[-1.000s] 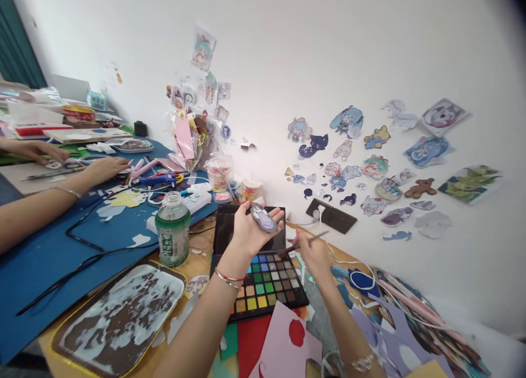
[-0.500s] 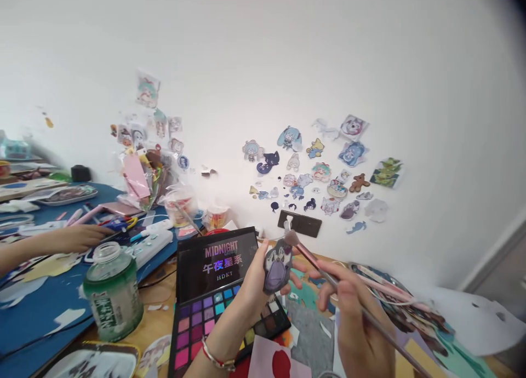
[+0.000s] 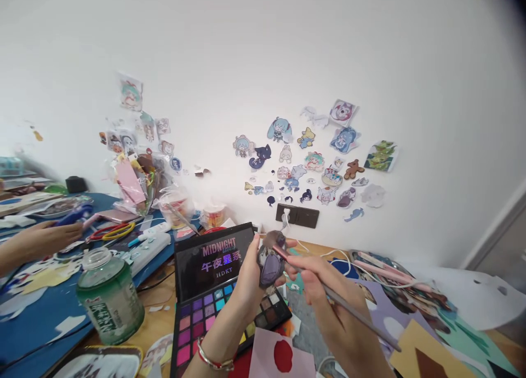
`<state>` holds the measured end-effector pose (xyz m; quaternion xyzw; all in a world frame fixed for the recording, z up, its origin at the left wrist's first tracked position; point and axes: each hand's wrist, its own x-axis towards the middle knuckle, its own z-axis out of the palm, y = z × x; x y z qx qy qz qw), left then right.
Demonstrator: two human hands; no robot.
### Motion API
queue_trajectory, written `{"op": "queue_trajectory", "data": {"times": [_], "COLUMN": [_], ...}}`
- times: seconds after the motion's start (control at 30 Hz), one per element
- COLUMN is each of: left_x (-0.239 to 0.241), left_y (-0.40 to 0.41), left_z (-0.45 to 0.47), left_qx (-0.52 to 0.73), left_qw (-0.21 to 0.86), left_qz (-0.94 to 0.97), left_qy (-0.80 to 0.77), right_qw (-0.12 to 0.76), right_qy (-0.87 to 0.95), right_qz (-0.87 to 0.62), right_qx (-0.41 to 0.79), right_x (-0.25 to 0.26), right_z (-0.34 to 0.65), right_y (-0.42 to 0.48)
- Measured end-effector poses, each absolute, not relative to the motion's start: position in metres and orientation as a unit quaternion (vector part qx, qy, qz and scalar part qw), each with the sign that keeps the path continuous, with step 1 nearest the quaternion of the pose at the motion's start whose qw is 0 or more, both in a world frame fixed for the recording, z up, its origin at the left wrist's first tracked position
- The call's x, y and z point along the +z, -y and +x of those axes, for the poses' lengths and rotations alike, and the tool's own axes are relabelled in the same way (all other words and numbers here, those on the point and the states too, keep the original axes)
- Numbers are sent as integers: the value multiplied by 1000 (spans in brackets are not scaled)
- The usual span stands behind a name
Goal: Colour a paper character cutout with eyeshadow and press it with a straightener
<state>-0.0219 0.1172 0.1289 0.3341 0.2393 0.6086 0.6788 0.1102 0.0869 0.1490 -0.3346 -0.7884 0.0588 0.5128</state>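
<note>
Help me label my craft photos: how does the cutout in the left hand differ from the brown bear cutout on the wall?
The purple cutout is gripped in the left hand; the brown bear cutout is stuck flat on the wall. The brush in the right hand touches the purple cutout's top; nothing touches the brown bear cutout. Both are small cartoon figures.

The palette lid (image 3: 213,260) looks glossy, the bottle (image 3: 110,301) translucent plastic, the brush handle (image 3: 353,311) smooth.
</note>
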Motion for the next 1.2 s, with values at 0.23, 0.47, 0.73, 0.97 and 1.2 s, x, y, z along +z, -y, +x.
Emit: {"op": "queue_trajectory", "data": {"times": [0.23,0.47,0.73,0.97,1.2], "left_x": [126,126,129,137,137], "left_y": [-119,-121,-117,-115,-114], "left_z": [-23,-26,-25,-27,-30], "left_qx": [612,606,600,593,577], "left_qw": [671,674,681,702,733], "left_qz": [337,348,342,316,293], "left_qy": [-248,-238,-245,-236,-210], "right_qw": [470,527,527,493,454], "right_qy": [831,786,780,808,821], "right_qz": [-291,-322,-323,-300,-320], "right_qx": [57,35,95,118,133], "right_x": [150,151,156,150,148], "right_z": [109,114,113,114,112], "right_y": [-85,-86,-78,-84,-82]}}
